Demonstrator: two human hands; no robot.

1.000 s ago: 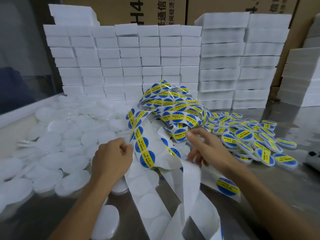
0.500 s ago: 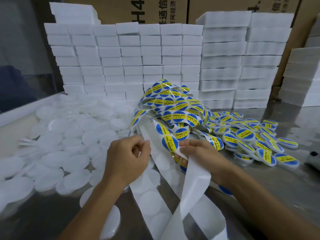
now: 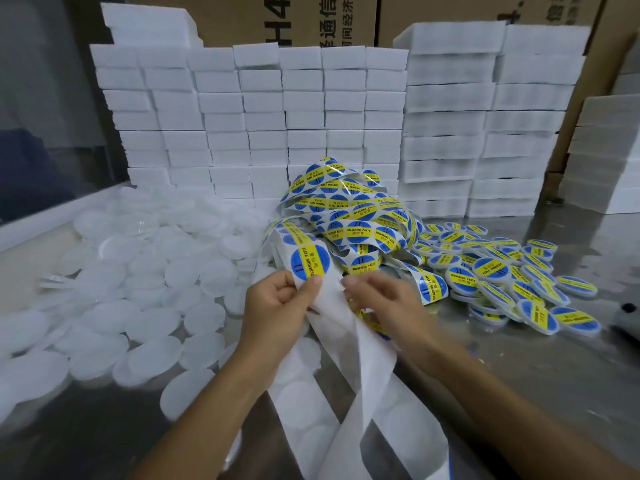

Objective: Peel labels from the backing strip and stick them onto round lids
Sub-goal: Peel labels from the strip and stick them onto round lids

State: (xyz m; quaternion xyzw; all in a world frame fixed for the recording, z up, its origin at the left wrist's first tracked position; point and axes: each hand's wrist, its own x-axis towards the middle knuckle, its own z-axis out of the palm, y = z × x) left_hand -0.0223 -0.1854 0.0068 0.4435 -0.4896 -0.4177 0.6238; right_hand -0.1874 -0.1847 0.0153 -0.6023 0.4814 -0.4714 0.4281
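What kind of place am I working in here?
Likely a small packing or labelling workshop: stacked white foam blocks against cardboard cartons, with heaps of labelled lids on a metal bench.

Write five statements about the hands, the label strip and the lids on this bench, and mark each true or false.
1. The left hand pinches the backing strip just below a blue and yellow label. True.
2. The labelled lids lie to the left of the strip. False: they lie to its right; the plain white lids are on the left.
3. The right hand holds a lid. False: no lid shows in it; its fingers are at the strip.
4. White foam blocks are stacked behind the label pile. True.
5. The strip hanging below the hands is full of labels. False: it shows mostly bare round outlines.
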